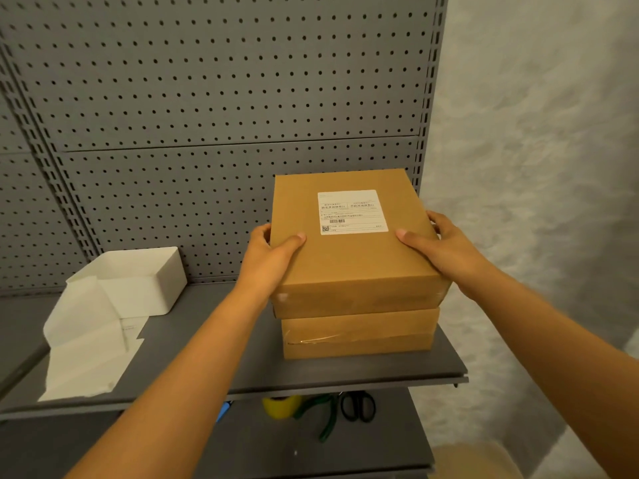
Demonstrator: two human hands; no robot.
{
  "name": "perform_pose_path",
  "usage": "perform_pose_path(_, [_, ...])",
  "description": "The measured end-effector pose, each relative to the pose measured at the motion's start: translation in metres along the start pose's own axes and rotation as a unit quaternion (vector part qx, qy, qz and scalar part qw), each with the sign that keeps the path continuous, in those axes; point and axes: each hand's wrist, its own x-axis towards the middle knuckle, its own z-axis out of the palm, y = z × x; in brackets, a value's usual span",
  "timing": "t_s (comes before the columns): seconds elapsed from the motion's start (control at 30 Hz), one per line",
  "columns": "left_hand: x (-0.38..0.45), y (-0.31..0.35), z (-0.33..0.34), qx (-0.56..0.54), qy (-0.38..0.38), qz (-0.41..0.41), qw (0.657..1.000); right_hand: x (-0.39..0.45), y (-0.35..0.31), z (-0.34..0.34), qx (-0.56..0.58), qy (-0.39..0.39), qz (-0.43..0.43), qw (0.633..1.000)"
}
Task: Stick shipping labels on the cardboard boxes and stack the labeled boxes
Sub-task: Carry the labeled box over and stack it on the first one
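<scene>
A brown cardboard box [349, 267] with a white shipping label [352, 211] on its top sits on another cardboard box [358, 333], forming a stack at the right end of the grey shelf [214, 354]. My left hand [269, 257] grips the top box's left side, thumb on the lid. On the right side, my right hand [446, 250] grips it the same way. The top box sits slightly skewed over the lower one.
A white open tray [145, 281] and loose white label sheets [86, 344] lie at the shelf's left. Grey pegboard [224, 98] backs the shelf. On the lower shelf lie yellow tape [280, 406], green-handled pliers [325, 420] and black scissors [358, 406]. A white wall stands at the right.
</scene>
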Motion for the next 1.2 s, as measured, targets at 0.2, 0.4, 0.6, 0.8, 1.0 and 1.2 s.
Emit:
perform_pose_path(0.2, [0.008, -0.003, 0.0, 0.032, -0.004, -0.007, 0.999, 0.003, 0.003, 0.003, -0.013, 0.007, 0.004, 1.0])
perform_pose_path(0.4, [0.016, -0.003, 0.001, 0.056, -0.015, -0.036, 0.998, 0.015, 0.006, 0.005, -0.043, -0.003, 0.035, 0.998])
perform_pose_path(0.6, [0.024, -0.002, 0.002, 0.078, -0.028, -0.07, 0.994, 0.023, 0.007, 0.007, -0.064, -0.019, 0.062, 0.996])
perform_pose_path(0.8, [0.033, 0.0, 0.005, 0.112, -0.051, -0.099, 0.987, 0.032, 0.008, 0.007, -0.08, -0.023, 0.076, 0.994])
perform_pose_path(1.0, [0.034, 0.005, 0.006, 0.159, -0.061, -0.099, 0.98, 0.03, -0.002, 0.008, -0.177, 0.007, 0.036, 0.983])
perform_pose_path(1.2, [0.03, 0.017, -0.016, 0.308, 0.04, 0.146, 0.939, 0.017, -0.036, 0.039, -0.373, 0.07, -0.217, 0.899])
